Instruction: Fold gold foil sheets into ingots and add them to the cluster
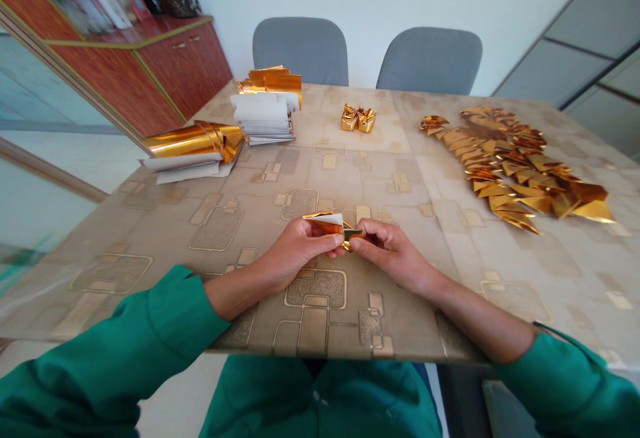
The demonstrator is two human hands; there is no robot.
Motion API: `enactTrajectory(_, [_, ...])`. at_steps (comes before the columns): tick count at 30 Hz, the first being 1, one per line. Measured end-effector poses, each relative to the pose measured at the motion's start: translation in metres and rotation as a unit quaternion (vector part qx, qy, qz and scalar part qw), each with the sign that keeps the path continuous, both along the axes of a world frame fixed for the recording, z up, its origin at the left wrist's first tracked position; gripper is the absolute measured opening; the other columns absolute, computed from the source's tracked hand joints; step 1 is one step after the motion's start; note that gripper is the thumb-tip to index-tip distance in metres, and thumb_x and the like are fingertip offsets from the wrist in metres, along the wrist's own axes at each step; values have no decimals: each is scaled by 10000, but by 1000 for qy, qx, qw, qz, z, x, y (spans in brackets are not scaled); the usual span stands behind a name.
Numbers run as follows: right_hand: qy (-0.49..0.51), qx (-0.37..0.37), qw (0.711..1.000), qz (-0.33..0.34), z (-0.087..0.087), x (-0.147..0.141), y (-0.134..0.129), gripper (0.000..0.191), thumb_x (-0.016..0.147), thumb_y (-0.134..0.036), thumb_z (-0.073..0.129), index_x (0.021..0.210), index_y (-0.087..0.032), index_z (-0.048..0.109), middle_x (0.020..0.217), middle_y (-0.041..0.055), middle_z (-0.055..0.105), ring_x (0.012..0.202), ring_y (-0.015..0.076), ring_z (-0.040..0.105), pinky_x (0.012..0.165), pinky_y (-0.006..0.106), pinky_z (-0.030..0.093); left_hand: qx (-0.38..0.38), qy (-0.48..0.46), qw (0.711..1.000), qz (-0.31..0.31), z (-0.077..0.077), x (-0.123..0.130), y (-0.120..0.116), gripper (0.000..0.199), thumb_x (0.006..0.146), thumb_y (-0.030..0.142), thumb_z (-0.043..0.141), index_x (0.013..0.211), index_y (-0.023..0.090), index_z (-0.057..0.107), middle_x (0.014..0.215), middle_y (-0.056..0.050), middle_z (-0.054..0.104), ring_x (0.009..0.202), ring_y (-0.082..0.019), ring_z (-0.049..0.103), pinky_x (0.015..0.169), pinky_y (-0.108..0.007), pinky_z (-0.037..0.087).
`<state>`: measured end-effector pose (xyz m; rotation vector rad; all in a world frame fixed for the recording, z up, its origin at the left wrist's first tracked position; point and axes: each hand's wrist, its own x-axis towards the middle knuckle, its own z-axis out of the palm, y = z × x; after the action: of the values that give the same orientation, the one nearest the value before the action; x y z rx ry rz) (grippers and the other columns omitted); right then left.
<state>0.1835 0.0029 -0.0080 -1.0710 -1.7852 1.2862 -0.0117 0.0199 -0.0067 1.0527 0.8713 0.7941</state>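
Between my hands, just above the near middle of the table, is a small folded piece of gold foil paper (325, 223) with a white back. My left hand (306, 246) pinches its left part, thumb on the near side. My right hand (383, 246) grips its right end between thumb and fingers. The fingertips partly cover the folds, so the exact shape is unclear. Farther back on the table stand a few small folded gold pieces (358, 119) close together.
The table (240, 225) has a patterned cover. At back left lie a stack of white-backed sheets (265, 118) and a gold foil bundle (193, 141). A spread of folded gold pieces (510, 165) covers the right side. Two grey chairs (300, 51) stand behind.
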Motion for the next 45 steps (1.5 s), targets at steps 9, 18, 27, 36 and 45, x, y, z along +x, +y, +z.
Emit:
enactTrajectory(9, [1,-18,1000,-14,-7,-3,-2,274,868,-451,637,775,-199,583,715,-7,537,645,127,440,587,271,337,-1,2,1000,24,3,3,-3,177,698,201,764,833,130,674,729,-6,653,642,-94,549,611,-220,428])
enactTrajectory(18, [64,-59,996,24,5,-1,-1,332,896,-477,601,733,-192,551,672,-33,489,615,105,410,580,257,320,-9,-27,999,-17,3,0,0,206,693,229,793,832,127,682,728,-6,658,645,-90,560,608,-215,435])
enactTrajectory(27, [50,-54,997,10,5,0,-1,405,913,-520,552,688,-184,578,657,-11,554,631,114,467,605,263,348,-42,-23,999,-3,6,0,-1,286,669,228,815,864,127,632,740,-1,653,659,-92,580,625,-218,454])
enactTrajectory(36, [94,-120,988,-25,1,-2,1,378,823,-538,664,724,-196,534,640,-35,528,574,98,428,541,244,322,2,8,1000,-29,1,1,-5,314,734,275,783,922,166,557,788,-17,673,680,-125,634,622,-240,489])
enactTrajectory(45, [180,-198,960,-78,6,-1,1,290,791,-408,716,702,-189,548,609,-48,547,515,77,429,503,222,308,491,267,829,31,10,-7,-6,99,863,252,660,913,260,745,937,-55,694,892,-193,602,832,-339,449])
